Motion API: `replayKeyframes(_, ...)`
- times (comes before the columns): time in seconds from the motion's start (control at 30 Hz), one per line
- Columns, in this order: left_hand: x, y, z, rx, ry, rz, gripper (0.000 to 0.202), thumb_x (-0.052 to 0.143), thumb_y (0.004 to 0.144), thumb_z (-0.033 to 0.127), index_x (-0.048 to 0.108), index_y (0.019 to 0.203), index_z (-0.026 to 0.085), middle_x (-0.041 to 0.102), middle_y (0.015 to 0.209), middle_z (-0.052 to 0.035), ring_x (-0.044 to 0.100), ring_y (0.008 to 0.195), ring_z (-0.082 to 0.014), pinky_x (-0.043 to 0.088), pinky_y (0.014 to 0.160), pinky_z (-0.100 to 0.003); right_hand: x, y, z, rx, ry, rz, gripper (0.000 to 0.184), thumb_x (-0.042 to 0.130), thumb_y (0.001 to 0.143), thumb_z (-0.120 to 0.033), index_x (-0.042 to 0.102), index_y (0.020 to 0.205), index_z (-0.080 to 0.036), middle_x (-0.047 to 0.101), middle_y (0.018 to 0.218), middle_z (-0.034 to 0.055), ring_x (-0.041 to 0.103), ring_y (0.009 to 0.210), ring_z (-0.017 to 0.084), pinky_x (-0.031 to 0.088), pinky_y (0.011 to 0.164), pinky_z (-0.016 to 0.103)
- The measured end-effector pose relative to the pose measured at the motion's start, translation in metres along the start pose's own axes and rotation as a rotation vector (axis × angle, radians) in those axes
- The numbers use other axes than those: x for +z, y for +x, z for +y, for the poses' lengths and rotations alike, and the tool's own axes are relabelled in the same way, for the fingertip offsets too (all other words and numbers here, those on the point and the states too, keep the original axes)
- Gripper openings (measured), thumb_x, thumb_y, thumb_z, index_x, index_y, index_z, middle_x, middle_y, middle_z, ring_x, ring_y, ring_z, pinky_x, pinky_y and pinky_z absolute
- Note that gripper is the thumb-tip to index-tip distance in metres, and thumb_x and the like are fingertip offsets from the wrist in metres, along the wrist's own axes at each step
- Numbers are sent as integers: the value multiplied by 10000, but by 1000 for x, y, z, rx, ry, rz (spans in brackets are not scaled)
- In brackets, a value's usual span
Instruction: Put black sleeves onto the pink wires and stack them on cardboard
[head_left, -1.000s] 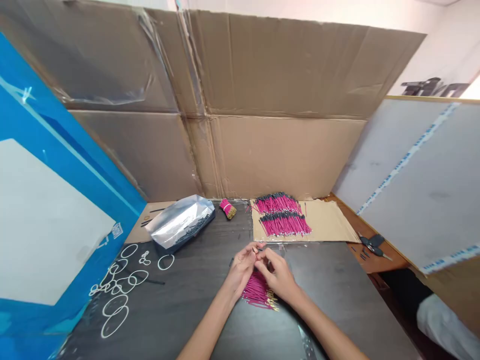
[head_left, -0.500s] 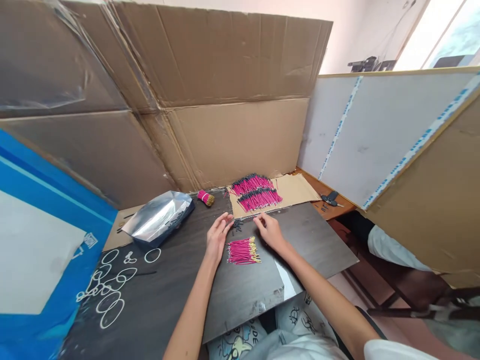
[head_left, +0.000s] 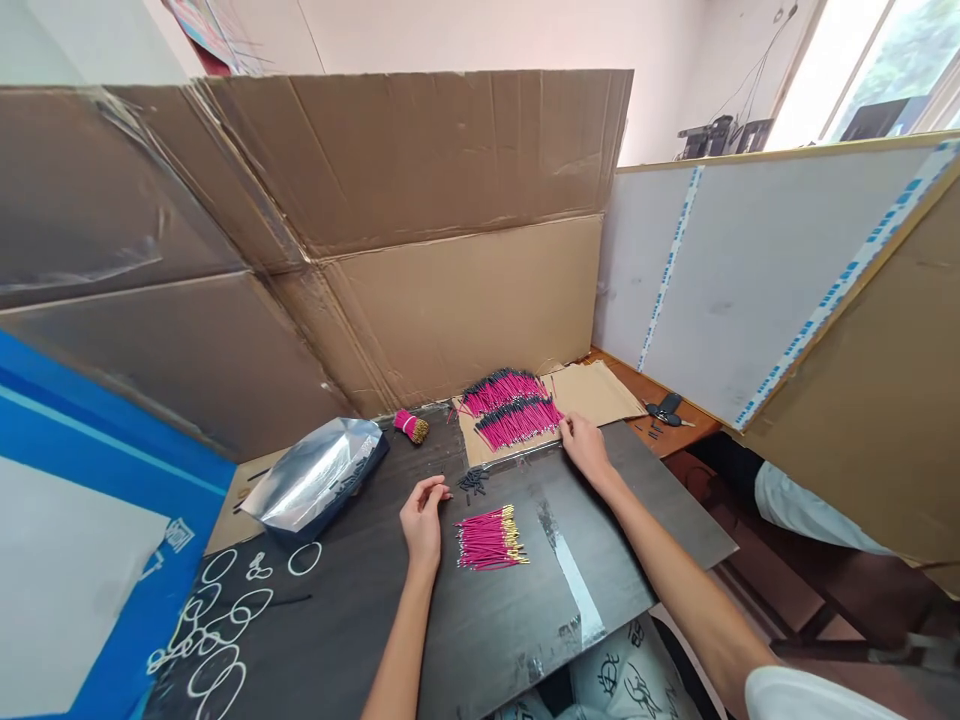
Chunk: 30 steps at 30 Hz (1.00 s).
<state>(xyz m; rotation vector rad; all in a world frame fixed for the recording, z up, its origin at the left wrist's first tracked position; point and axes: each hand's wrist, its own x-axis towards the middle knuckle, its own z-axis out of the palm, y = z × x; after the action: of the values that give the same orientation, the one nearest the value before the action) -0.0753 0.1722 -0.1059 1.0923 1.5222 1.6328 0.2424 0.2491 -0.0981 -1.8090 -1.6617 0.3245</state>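
Observation:
My right hand (head_left: 586, 448) reaches to the right end of the nearer row of pink wires with black ends (head_left: 517, 422), its fingertips pinched against the row. Whatever it pinches is too small to make out. Left of a little heap of short black tubes (head_left: 472, 482), my left hand (head_left: 423, 520) is raised, thumb and index finger closed together, their contents unclear. In front of the heap, a flat batch of pink wires with gold tips (head_left: 489, 538) lies on the dark board (head_left: 517, 620). A second row of black-ended pink wires (head_left: 501, 388) lies behind the nearer one.
A flat cardboard sheet (head_left: 600, 393) carries both rows. Further left are a banded wire bundle (head_left: 411, 427), a silver bag (head_left: 319, 475) and several white rings (head_left: 217, 670). Black-handled pliers or cutters (head_left: 667, 410) lie at right. Cardboard walls (head_left: 465, 300) stand behind.
My right hand has moved right and away from me, from beside the black tubes to the end of the wire row. My left hand has drawn back slightly left. The view has tilted up.

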Motion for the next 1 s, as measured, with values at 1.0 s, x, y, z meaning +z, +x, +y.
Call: replayKeyframes(1.0, -3, -1, -4, 123, 418, 112, 230, 575, 806, 327, 720, 925, 194, 679, 839, -37, 567, 697, -191, 434, 673, -291, 14, -6, 7, -4, -41, -13, 235, 436, 1068, -326, 637, 1066, -204, 743, 970, 55, 676, 854, 205, 313, 666, 275)
